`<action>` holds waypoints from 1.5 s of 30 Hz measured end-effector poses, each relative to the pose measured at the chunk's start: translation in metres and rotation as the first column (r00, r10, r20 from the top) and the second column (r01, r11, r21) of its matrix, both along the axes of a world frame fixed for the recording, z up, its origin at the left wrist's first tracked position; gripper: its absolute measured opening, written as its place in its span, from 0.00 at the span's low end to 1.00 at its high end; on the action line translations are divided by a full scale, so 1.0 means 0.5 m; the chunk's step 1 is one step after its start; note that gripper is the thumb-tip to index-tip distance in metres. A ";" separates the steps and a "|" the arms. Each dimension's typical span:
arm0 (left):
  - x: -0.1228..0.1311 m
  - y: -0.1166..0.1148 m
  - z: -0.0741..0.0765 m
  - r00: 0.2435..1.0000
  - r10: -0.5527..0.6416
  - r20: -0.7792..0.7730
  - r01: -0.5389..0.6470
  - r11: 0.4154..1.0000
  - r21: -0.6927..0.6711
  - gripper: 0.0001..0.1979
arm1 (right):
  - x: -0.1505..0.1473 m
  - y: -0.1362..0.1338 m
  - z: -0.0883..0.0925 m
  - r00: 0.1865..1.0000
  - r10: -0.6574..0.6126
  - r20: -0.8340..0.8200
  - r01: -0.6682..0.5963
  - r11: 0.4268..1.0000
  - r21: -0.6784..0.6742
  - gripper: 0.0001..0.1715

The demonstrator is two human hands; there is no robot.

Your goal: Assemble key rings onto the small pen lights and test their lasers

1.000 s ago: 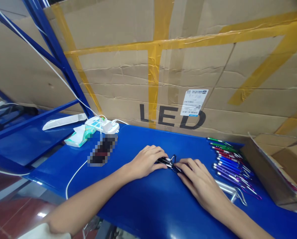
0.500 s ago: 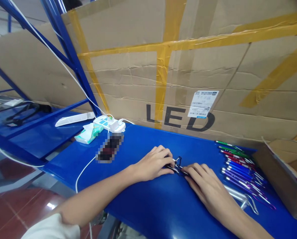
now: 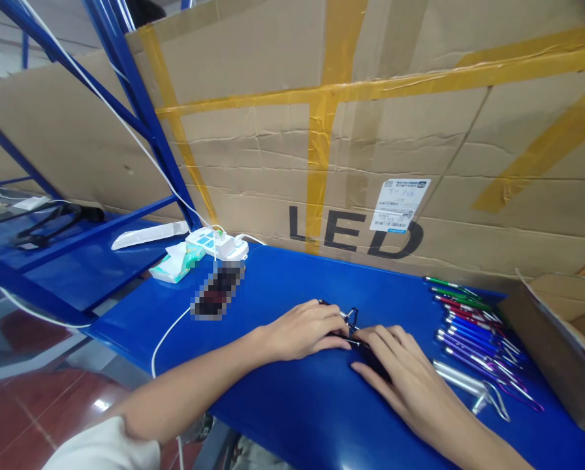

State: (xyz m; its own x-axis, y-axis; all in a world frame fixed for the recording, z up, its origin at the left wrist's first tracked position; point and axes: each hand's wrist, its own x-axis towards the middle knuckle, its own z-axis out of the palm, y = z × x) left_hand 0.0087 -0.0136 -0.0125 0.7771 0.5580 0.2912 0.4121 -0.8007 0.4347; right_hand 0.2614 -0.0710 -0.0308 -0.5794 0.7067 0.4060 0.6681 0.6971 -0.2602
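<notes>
On the blue tabletop (image 3: 273, 277), my left hand (image 3: 305, 329) lies palm down with its fingers curled over slim black pens, mostly hidden beneath it. Silver tips and a black loop clip (image 3: 354, 317) show between my two hands. My right hand (image 3: 395, 365) covers the other end of the black pens (image 3: 345, 339), fingertips pressed on them and thumb held apart. How many pens lie under the hands I cannot tell. To the right is a row of green, red, blue and purple pens (image 3: 473, 329) with loop clips. Silver pens (image 3: 461, 378) lie nearest my right hand.
A large cardboard sheet marked LED (image 3: 253, 170) stands along the back. At the left are a white power strip (image 3: 214, 243), a tissue pack (image 3: 175, 264) and a blurred-out dark phone-like object (image 3: 219, 290) with a white cable. An open cardboard box (image 3: 547, 346) sits at the right edge.
My right hand has shifted slightly, its thumb now spread away from the fingers. My left hand has flattened and moved slightly down over the black pens.
</notes>
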 end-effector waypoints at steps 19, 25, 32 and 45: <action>0.015 -0.025 0.015 0.984 0.105 0.147 -0.052 0.944 -0.325 0.15 | -0.011 -0.008 0.001 0.988 -0.034 -0.153 0.006 0.983 -0.182 0.15; 0.009 -0.018 0.016 0.992 0.060 0.113 -0.036 0.977 -0.211 0.15 | -0.008 -0.018 0.012 0.984 -0.111 -0.140 0.062 0.947 -0.317 0.13; -0.001 -0.005 0.015 0.979 0.204 0.012 -0.204 0.979 0.006 0.14 | -0.007 -0.013 0.010 0.990 -0.066 -0.126 0.038 0.975 -0.219 0.13; -0.019 0.026 -0.007 0.934 0.351 -0.062 -0.351 0.936 0.008 0.10 | -0.007 -0.003 -0.010 0.995 -0.069 0.078 0.072 0.997 -0.036 0.12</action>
